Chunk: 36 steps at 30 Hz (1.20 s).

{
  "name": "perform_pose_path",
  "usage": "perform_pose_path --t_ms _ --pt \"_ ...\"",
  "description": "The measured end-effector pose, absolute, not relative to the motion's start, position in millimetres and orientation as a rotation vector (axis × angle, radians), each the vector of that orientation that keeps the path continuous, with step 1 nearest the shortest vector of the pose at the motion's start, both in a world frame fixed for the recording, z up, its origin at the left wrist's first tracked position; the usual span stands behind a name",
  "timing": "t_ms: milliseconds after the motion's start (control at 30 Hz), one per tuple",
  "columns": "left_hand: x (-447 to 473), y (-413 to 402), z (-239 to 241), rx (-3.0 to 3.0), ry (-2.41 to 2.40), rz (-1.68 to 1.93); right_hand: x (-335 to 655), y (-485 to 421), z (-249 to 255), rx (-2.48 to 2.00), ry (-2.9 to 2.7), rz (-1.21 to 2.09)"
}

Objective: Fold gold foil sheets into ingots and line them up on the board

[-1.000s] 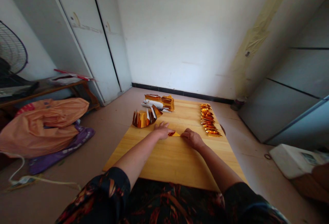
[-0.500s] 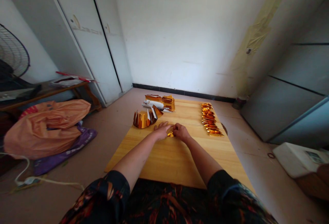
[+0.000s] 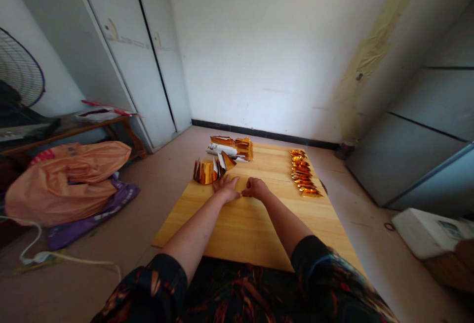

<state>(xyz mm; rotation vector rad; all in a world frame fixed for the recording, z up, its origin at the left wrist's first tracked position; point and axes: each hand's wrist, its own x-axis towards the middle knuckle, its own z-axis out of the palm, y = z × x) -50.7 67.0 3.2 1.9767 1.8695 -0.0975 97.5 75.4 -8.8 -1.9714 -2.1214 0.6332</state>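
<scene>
My left hand lies flat on the wooden board, fingers stretched out toward the curled gold foil sheets. Right beside it, touching it, my right hand rests on the board with its fingers curled under. Whatever lies between or beneath the two hands is hidden by them. A row of several folded gold pieces runs along the board's right side, an arm's reach from my right hand. A stack of gold and white paper sits at the board's far edge.
The board lies low over a tiled floor. An orange plastic bag and purple cloth lie at left, with a cord on the floor, a fan and a low wooden bench. White cabinet doors stand behind. A white box sits at right.
My right hand slid left along the board until it met my left hand. The small gold paper that showed between them is now covered.
</scene>
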Motion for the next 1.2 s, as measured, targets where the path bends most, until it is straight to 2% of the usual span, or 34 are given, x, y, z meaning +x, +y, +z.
perform_pose_path --t_ms 167,600,733,867,1200 --pt "-50 65 3 1.967 1.868 -0.076 100 80 -16 -1.985 -1.950 0.813" --pt "-49 65 1 1.950 1.862 -0.038 104 77 -14 -1.949 -1.816 0.843" --pt "-50 60 -6 2.035 1.827 0.129 107 78 -18 -1.885 -1.770 0.944" --pt "-55 51 -21 2.308 1.563 0.401 109 76 -17 -1.823 -1.677 1.075" --pt "-58 46 -31 2.475 1.446 0.566 116 68 -13 -1.678 -1.550 1.225"
